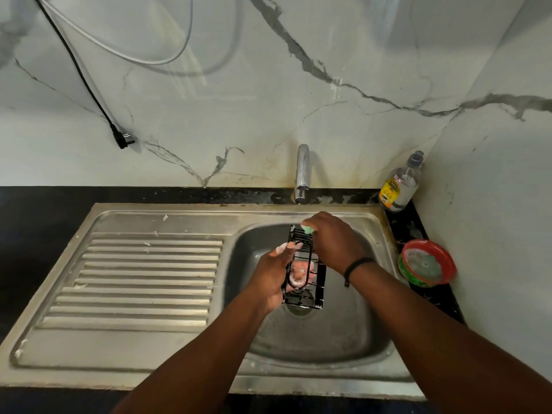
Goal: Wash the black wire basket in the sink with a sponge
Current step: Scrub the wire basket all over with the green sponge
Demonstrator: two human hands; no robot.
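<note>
Left hand [276, 273] curled round black wire basket [304, 268], held over steel sink basin [343, 339]; green sponge [308, 228] gripped against basket's far end by right hand [333, 239].

Both forearms reach forward and converge; the left hand [273, 273] curls its fingers round what it holds, thumb tip raised on top. The right hand [331, 239] sits just beyond, knuckles up, fingers bent downward in a grip; a dark band circles its wrist.
</note>
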